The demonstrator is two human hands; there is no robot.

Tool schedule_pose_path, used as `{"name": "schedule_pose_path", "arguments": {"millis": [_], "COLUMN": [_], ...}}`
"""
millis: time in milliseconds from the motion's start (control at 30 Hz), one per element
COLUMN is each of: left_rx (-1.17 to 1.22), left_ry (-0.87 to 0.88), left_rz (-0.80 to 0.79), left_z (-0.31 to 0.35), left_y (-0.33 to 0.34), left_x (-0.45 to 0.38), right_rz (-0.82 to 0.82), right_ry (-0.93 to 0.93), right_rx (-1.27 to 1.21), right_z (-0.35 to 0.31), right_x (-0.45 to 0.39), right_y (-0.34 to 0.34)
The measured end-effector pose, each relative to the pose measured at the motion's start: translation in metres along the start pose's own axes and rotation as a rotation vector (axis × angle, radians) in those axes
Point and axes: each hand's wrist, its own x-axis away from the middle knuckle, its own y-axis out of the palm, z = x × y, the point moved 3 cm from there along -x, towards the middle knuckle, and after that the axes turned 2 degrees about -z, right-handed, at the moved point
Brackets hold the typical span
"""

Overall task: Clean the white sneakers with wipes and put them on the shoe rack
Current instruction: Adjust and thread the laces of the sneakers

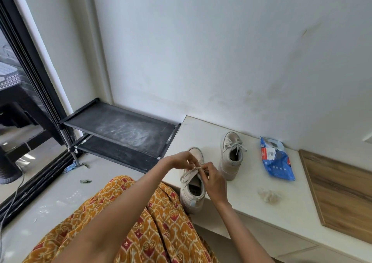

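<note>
I sit at a low, pale cream bench (281,208) that runs along the white wall, my knees under an orange and red patterned skirt (124,222). My left hand (181,159) and my right hand (214,179) meet over the nearer white lace-up sneaker (192,192), which stands upright at the bench's front left edge with its heel slightly over that edge and its toe pointing toward the wall. The fingers of both hands are curled and pinch the sneaker's off-white laces (190,173) just above the tongue; loops of lace hang down on the left side of the shoe. The second white sneaker (230,158) stands apart from the first, farther back on the bench and nearer the wall, its laces tied in a bow, its toe also toward the wall. Just to its right, near the back edge, lies a blue plastic pack of wipes (276,160), flat on the bench top. A crumpled, greyish used wipe (268,195) lies toward the front edge, between my right wrist and a brown wooden board (342,194) that covers the bench's right end. Off the bench's left end, against the wall, stands a black two-tier shoe rack (120,130); its top shelf is streaked with pale dust and carries nothing.
</note>
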Motion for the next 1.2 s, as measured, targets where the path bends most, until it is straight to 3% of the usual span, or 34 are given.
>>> {"name": "schedule_pose_path", "arguments": {"millis": [167, 333, 500, 633, 733, 867, 1067, 1200], "left_rx": [-0.024, 0.34, 0.742, 0.725, 0.782, 0.745, 0.345, 0.405], "left_ry": [-0.017, -0.173, -0.107, -0.13, -0.124, -0.126, -0.057, -0.097], "left_rz": [0.154, 0.458, 0.295, 0.177, 0.181, 0.328, 0.544, 0.551], "left_z": [-0.003, -0.017, -0.02, -0.023, -0.023, -0.023, -0.009, -0.008], "left_y": [0.0, 0.011, 0.015, 0.015, 0.018, 0.021, 0.007, 0.009], "left_x": [-0.001, -0.001, 0.008, 0.008, 0.007, 0.004, 0.005, 0.012], "right_rz": [-0.05, -0.067, -0.089, -0.127, -0.139, -0.143, -0.128, -0.12], "right_ry": [-0.001, -0.081, -0.063, -0.031, -0.009, 0.002, 0.024, 0.039], "right_rx": [-0.034, -0.04, -0.078, -0.118, -0.146, -0.179, -0.194, -0.207], "right_z": [0.003, 0.001, 0.003, 0.005, 0.007, 0.006, 0.005, -0.001], "right_x": [-0.002, 0.002, -0.001, -0.003, -0.005, -0.005, -0.002, -0.001], "right_y": [-0.001, -0.005, -0.004, -0.002, 0.0, 0.0, -0.001, -0.006]}}
